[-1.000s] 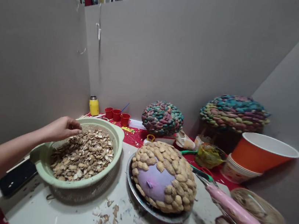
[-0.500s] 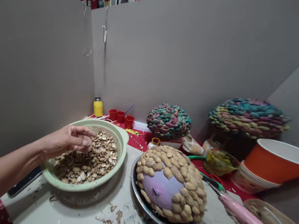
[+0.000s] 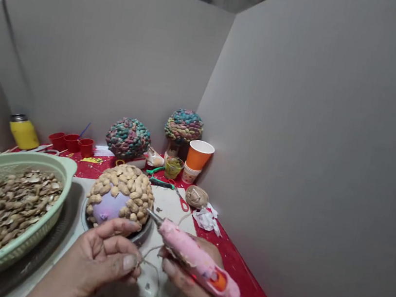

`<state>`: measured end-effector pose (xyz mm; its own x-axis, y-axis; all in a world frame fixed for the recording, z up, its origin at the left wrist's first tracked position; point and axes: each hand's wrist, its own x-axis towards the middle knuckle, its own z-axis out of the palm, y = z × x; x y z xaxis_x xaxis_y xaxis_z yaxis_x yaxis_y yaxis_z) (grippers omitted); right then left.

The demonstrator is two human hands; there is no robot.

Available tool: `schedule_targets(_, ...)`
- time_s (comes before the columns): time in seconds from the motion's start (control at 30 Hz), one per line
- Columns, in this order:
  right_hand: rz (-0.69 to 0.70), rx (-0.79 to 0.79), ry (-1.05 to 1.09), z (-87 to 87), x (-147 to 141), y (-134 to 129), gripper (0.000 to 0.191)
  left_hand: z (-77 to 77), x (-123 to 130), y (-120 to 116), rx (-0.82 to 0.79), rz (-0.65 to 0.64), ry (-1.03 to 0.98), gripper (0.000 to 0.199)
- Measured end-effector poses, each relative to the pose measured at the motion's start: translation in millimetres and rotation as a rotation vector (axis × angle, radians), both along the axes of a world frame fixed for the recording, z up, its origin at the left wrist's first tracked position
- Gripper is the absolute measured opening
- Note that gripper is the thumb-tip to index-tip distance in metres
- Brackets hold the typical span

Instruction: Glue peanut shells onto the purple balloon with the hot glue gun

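My right hand (image 3: 197, 281) is wrapped around a pink hot glue gun (image 3: 190, 255), whose metal nozzle points left towards a peanut-shell-covered balloon (image 3: 124, 187). Bare lilac balloon shows at the front, and the shells cover its top and sides. It rests in a round metal dish (image 3: 143, 234). Just in front of the dish, my left hand (image 3: 101, 262) has thumb and fingers pinched together; what lies between them is hidden. A thin strand of twine (image 3: 156, 270) passes between my two hands.
At left stands a green colander (image 3: 64, 183) full of peanut shells. Behind are red cups (image 3: 71, 143), a yellow bottle (image 3: 24, 133), two coloured shell domes (image 3: 128, 139), an orange paper cup (image 3: 199, 156), scissors (image 3: 181, 200) and a twine ball (image 3: 196, 196). Grey walls enclose the table.
The view has swung right. My left hand has left the colander and come in front of the covered balloon. The glue gun now points at the balloon's right side.
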<state>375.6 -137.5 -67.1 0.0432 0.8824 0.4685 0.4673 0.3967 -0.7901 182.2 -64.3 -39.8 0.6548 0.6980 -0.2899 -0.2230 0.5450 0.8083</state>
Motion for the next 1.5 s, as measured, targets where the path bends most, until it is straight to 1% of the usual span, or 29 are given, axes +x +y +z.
schedule_targets(0.07, 0.006, 0.019, -0.002, 3.0, -1.0, 2.2, 0.032, -3.8, 9.9, 0.0, -0.022, -0.013, -0.012, 0.048)
schedule_targets(0.17, 0.051, 0.059, 0.001, -2.6, -0.1, 9.2, 0.030, -11.3, 17.5, 0.0, -0.049, -0.003, -0.027, 0.049)
schedule_targets(0.27, 0.116, 0.185, -0.003, -12.3, 1.7, 17.3, 0.035, -19.7, 20.5, 0.7, -0.069, 0.016, -0.041, 0.050)
schedule_targets(0.33, 0.131, 0.288, -0.045, -15.7, 3.2, 21.6, 0.038, -23.6, 21.4, 1.2, -0.080, 0.020, -0.046, 0.052)
schedule_targets(0.47, 0.146, 0.422, -0.152, -16.3, 6.3, 25.8, 0.040, -26.1, 21.9, -0.9, -0.092, 0.049, -0.030, 0.055)
schedule_targets(0.53, 0.163, 0.465, -0.184, -16.9, 6.7, 25.5, 0.039, -26.1, 22.0, -3.9, -0.100, 0.081, -0.022, 0.055)
schedule_targets(0.63, 0.150, 0.509, -0.215, -19.5, 5.1, 23.5, 0.038, -26.7, 22.8, -7.8, -0.114, 0.122, -0.008, 0.055)
schedule_targets(0.73, 0.139, 0.518, -0.236, -20.6, 2.9, 22.0, 0.036, -28.3, 23.6, -8.8, -0.129, 0.123, 0.008, 0.055)
schedule_targets(0.97, 0.183, 0.505, -0.218, -21.9, 6.6, 25.6, 0.037, -31.9, 19.3, -6.0, -0.187, 0.124, 0.040, 0.057)
schedule_targets(1.1, 0.207, 0.503, -0.213, -21.9, 8.7, 26.8, 0.041, -30.7, 17.2, -5.7, -0.205, 0.104, 0.042, 0.052)
schedule_targets(1.23, 0.137, 0.518, -0.271, -19.2, 7.6, 25.1, 0.041, -27.9, 17.3, -6.8, -0.203, 0.081, 0.027, 0.044)
schedule_targets(1.33, 0.082, 0.520, -0.346, -19.5, 8.0, 24.6, 0.040, -26.8, 16.9, -7.3, -0.198, 0.066, 0.015, 0.043)
schedule_targets(1.43, 0.060, 0.490, -0.395, -20.2, 10.2, 25.4, 0.044, -26.0, 15.8, -7.5, -0.198, 0.059, 0.005, 0.042)
schedule_targets(1.5, 0.074, 0.463, -0.362, -19.2, 11.9, 25.8, 0.048, -24.4, 15.1, -7.6, -0.198, 0.053, 0.009, 0.044)
